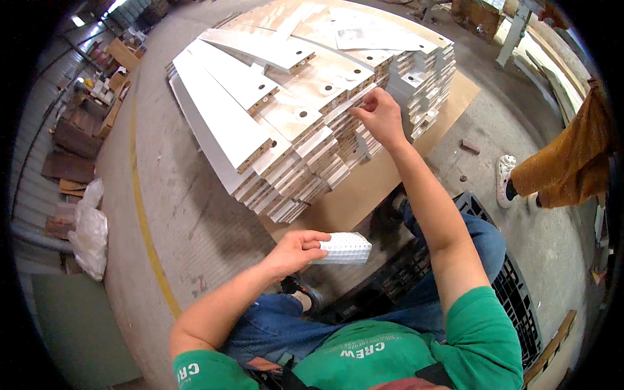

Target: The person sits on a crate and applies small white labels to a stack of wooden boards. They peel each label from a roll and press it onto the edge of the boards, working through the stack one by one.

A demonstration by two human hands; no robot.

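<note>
The left hand (pixel 292 252) has its grip on the oblong white dotted sheet (pixel 349 247), near middle. The right hand (pixel 382 118) is by the far stack of long white wooden boards (pixel 286 120); I can't tell its grip. Best move softly.

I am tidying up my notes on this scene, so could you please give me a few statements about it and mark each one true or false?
1. The left hand holds a white dotted sheet. True.
2. The right hand holds that sheet too. False: it is up at the end edges of the stacked boards.
3. A yellow line runs to the left of the stacked boards. True.
4. The crumpled white plastic lies at the right of the view. False: it lies at the left.
5. A brown trouser leg of another person shows at the right. True.
</note>
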